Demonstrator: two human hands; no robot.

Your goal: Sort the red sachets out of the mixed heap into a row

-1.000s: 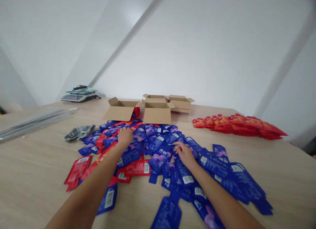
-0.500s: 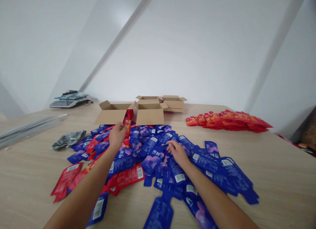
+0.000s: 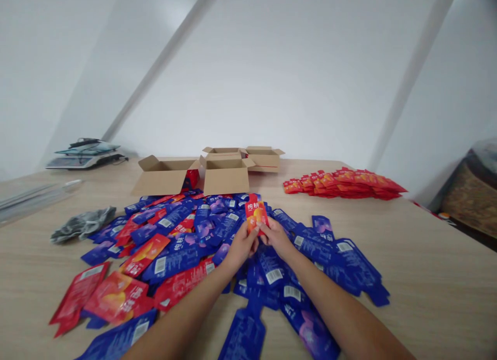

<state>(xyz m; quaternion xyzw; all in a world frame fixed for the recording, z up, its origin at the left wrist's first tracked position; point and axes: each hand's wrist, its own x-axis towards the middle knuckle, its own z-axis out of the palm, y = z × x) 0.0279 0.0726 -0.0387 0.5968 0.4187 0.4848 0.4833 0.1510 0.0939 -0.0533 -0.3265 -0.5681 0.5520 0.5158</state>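
A red pouch (image 3: 256,213) with an orange fruit print is held upright between my two hands, over the middle of the pile. My left hand (image 3: 243,244) is closed on its lower left edge. On the lower right edge my right hand (image 3: 276,237) pinches the same pouch. Beneath and around both hands spread many flat blue pouches (image 3: 174,261), some showing barcodes. Red pouches (image 3: 116,297) lie mixed among them, mostly on the left side.
Open cardboard boxes (image 3: 226,180) stand behind the pile. A fanned stack of red pouches (image 3: 341,184) lies at the right. Grey gloves (image 3: 83,224), a scale (image 3: 83,160) and clear plastic strips (image 3: 34,202) are at the left. A brown container (image 3: 471,194) stands at the far right.
My left hand has brought the red pouch from beside the boxes rightward to the middle. My right hand has met it and taken hold too. The view has turned slightly right.
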